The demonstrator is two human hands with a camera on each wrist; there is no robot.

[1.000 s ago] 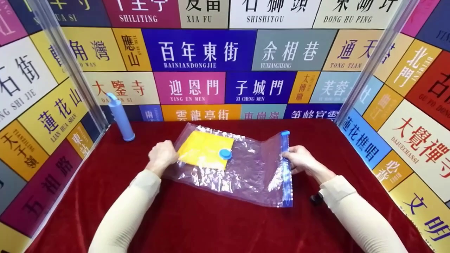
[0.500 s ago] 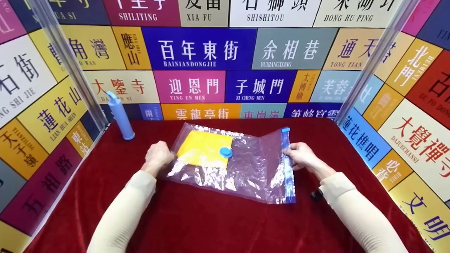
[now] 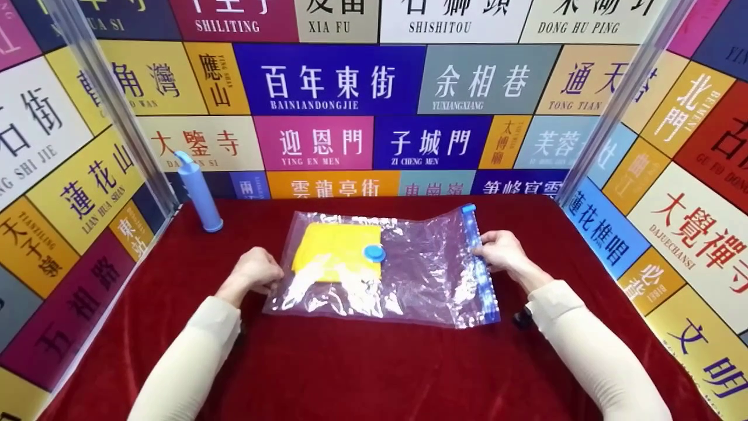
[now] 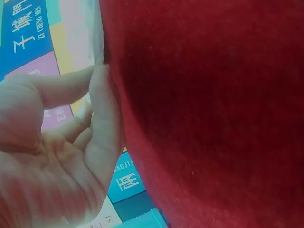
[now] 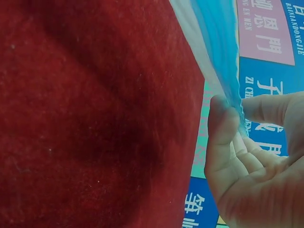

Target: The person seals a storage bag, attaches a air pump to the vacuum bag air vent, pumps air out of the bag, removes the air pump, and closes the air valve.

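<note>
Clear bag point(image 3: 403, 275) between both hands point(image 3: 254, 272) point(image 3: 505, 252)

Hands point(image 3: 256, 271) point(image 3: 505, 252) well apart in fingertip pinches, sleeved forearms point(image 3: 190, 356) point(image 3: 590, 345) aslant.

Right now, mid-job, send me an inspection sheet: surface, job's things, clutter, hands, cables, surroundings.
Surface: red cloth, lightly creased.
Job's things: clear bag with a yellow item inside, blue round cap, blue strip along one end; whether sealed, cannot tell.
Clutter: light-blue cylinder, far left, apart from the bag.
Hands: left hand pinches the bag's left edge; right hand pinches the strip end.
Cables: nothing seen.
Surroundings: sign-patterned walls.
</note>
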